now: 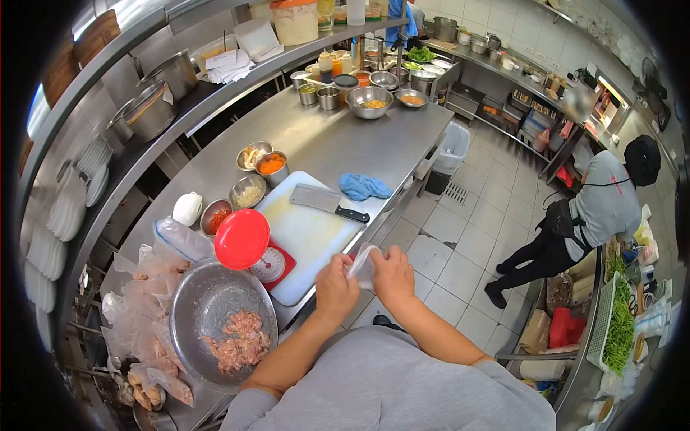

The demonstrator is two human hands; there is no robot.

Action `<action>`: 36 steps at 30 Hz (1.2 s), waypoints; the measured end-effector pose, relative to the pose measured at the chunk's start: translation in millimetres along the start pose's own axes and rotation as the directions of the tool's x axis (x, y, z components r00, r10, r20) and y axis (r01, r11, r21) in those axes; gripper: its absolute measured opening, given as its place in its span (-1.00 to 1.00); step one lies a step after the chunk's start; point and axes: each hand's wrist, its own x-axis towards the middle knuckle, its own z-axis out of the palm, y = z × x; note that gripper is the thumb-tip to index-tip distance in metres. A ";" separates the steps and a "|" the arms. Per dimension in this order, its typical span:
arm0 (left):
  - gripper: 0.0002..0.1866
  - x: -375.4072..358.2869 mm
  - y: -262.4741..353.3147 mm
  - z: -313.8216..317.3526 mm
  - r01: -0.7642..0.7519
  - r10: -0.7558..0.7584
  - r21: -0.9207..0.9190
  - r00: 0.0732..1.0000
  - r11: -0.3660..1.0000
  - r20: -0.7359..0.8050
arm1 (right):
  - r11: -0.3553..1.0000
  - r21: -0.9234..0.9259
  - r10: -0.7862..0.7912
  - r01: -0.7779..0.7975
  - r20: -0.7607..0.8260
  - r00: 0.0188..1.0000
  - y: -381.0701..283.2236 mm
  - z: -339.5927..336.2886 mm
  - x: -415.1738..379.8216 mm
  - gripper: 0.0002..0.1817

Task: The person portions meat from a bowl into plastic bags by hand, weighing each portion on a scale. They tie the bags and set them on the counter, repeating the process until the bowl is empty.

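Note:
Just in front of my body, at the table's front edge, a thin clear plastic bag (364, 267) is pinched between both hands. My left hand (336, 289) grips one side of it with curled fingers, and my right hand (393, 276) grips the other. Left of them is a red kitchen scale (276, 266) with a round red pan (242, 238). It stands by a white cutting board (291, 224), where a cleaver (318, 197) lies flat. A large steel bowl (188, 298) at lower left holds raw minced meat (238, 340).
Filled plastic bags (147, 309) crowd the left table end. Small bowls of ingredients (248, 191) and a blue cloth (364, 187) lie around the board. A co-worker (607, 194) leans over the right counter. A lined bin (453, 147) stands beyond the table.

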 end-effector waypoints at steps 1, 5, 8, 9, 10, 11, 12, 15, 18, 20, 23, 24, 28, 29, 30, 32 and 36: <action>-0.68 4.5 -3.0 -3.0 -0.040 0.041 0.020 0.997 0.999 -0.068 | 0.999 -0.044 -0.023 0.022 -0.022 0.999 -0.3 -0.9 -0.2 -0.62; -0.64 9.1 -5.3 -12.2 -0.069 0.082 0.104 0.989 0.992 -0.122 | 0.996 0.064 -0.065 0.064 0.002 0.998 1.0 3.5 3.8 -0.69; -0.57 7.8 -10.2 -15.3 -0.134 0.153 0.159 0.982 0.978 -0.113 | 0.992 0.110 0.029 -0.055 0.228 0.973 1.2 4.3 7.0 -0.63; -0.53 6.0 -12.0 -15.6 -0.153 0.167 0.165 0.983 0.974 -0.077 | 0.982 0.186 -0.036 0.002 0.177 0.984 2.5 6.1 6.1 -0.64; -0.53 3.2 -13.3 -15.5 -0.163 0.176 0.159 0.982 0.974 -0.071 | 0.965 0.256 -0.091 0.058 0.119 0.989 5.6 8.0 4.4 -0.64; -0.51 -0.2 -13.7 -14.4 -0.137 0.141 0.079 0.989 0.987 -0.051 | 0.969 0.245 -0.070 0.042 0.106 0.992 9.2 16.0 2.5 -0.64; -0.50 -1.8 -12.8 -11.8 -0.117 0.117 -0.006 0.993 0.993 -0.017 | 0.927 0.358 -0.142 0.113 0.055 0.988 11.2 29.4 0.7 -0.66; -0.53 3.5 -12.5 -7.4 -0.098 0.095 -0.031 0.994 0.995 -0.062 | 0.808 0.552 -0.212 0.206 -0.054 0.976 -2.4 33.6 -6.1 -0.74; -0.61 14.7 -6.4 -21.3 0.007 -0.013 -0.066 0.996 0.998 -0.084 | 0.845 0.458 -0.284 0.276 -0.053 0.957 -13.5 10.5 -9.4 -0.80; -0.61 19.1 -17.3 -29.5 -0.029 0.050 0.091 0.969 0.995 -0.240 | 0.925 0.311 -0.236 0.219 0.018 0.972 -9.3 2.5 -6.3 -0.81; -0.54 16.3 -3.4 -20.4 -0.162 0.186 0.128 0.961 0.979 -0.207 | 0.992 0.126 -0.027 -0.008 0.278 0.960 -4.1 -4.8 3.0 -0.76; -0.51 14.6 2.4 -14.2 -0.256 0.281 0.143 0.939 0.956 -0.198 | 0.976 0.214 -0.023 -0.039 0.281 0.959 -0.9 -4.8 4.7 -0.76; -0.35 12.6 1.3 3.9 -0.188 0.198 0.076 0.968 0.979 -0.153 | 0.910 0.278 -0.269 0.309 -0.173 0.948 -3.1 -8.8 -1.1 -0.78; -0.35 12.1 -4.5 4.1 -0.190 0.200 0.079 0.968 0.979 -0.154 | 0.908 0.280 -0.269 0.310 -0.176 0.947 -2.5 -8.9 -1.9 -0.78; -0.34 13.4 -6.5 1.9 -0.270 0.273 0.048 0.959 0.962 -0.079 | 0.921 0.264 -0.255 0.285 -0.142 0.956 -1.1 -9.0 -2.1 -0.83; -0.32 14.8 -5.7 0.9 -0.347 0.347 0.008 0.938 0.938 0.001 | 0.935 0.248 -0.233 0.253 -0.109 0.966 6.2 -1.8 -0.5 -0.88; -0.36 14.8 4.0 -1.9 -0.404 0.405 0.024 0.913 0.914 -0.051 | 0.982 0.187 -0.036 0.037 -0.010 0.999 26.8 6.0 7.6 -0.87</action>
